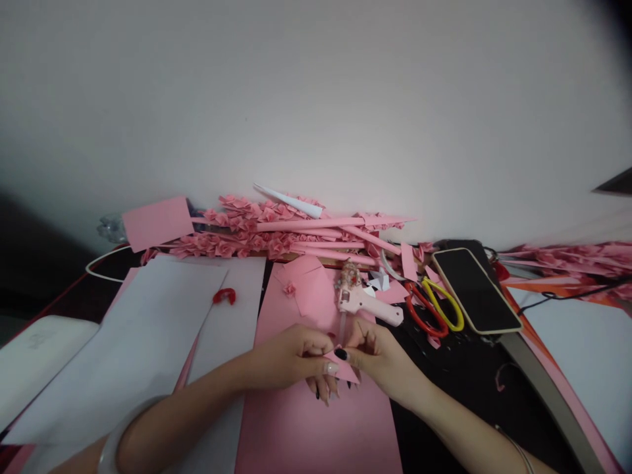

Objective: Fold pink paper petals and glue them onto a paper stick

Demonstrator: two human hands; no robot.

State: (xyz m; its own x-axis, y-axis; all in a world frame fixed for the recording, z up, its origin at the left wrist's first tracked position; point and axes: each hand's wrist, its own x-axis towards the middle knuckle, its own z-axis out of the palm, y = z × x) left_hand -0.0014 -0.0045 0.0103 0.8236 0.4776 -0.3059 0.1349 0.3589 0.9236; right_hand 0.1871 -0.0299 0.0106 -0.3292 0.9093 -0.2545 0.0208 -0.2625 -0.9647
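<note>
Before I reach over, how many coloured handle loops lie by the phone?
2, both beyond the right hand: a red loop near the glue gun, and a yellow loop between the red one and the phone. Others could be hidden.

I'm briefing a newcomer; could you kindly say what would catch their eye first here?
Probably the pink paper flowers, heaped across the back. Next come the left hand and right hand pinching a pink paper piece at lower centre, then the bright-handled scissors left of the phone.
</note>
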